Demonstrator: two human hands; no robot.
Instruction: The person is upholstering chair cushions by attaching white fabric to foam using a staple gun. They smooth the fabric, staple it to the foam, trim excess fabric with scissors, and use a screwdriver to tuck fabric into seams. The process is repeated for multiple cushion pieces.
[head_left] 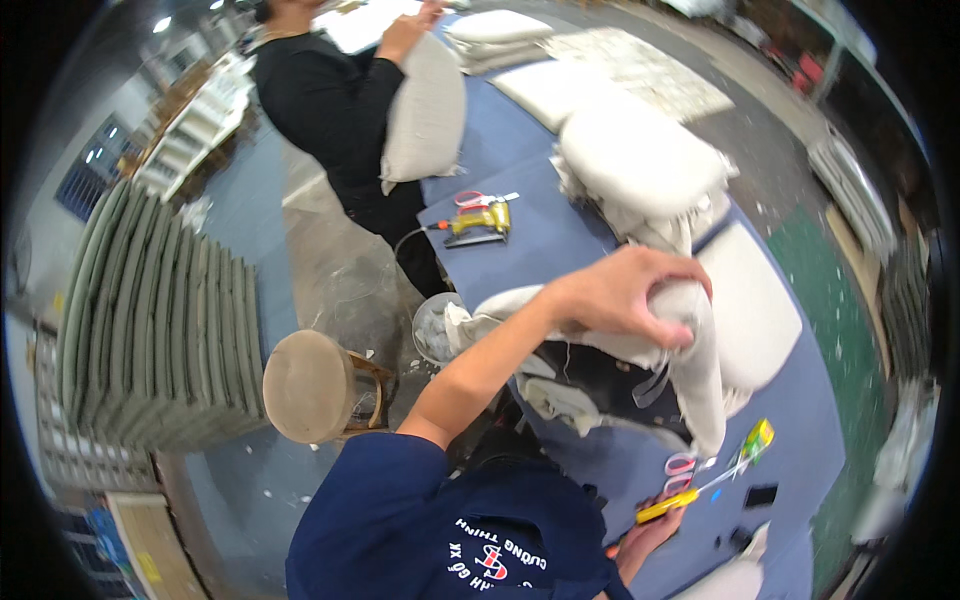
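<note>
My left hand (640,295) is closed over the corner of an upholstered piece (705,390), with thumb and fingers on either side of its off-white cloth. This piece lies on the blue table, its dark underside and loose cloth edges facing up. Near the table's front edge, my right hand (650,535) grips a yellow-handled screwdriver (667,506), its metal shaft angled away to the right. Red-handled scissors (680,465) lie just beyond that hand. A green and yellow object (757,440), its kind unclear, is by the far end of the shaft.
On the blue table (520,130) rest a yellow staple gun (480,222), a white padded cushion (640,160) and a dark flat rectangle (761,496). A person in black (330,110) holds a cushion at the far left. A round stool (308,387) and stacked grey panels (150,320) stand left.
</note>
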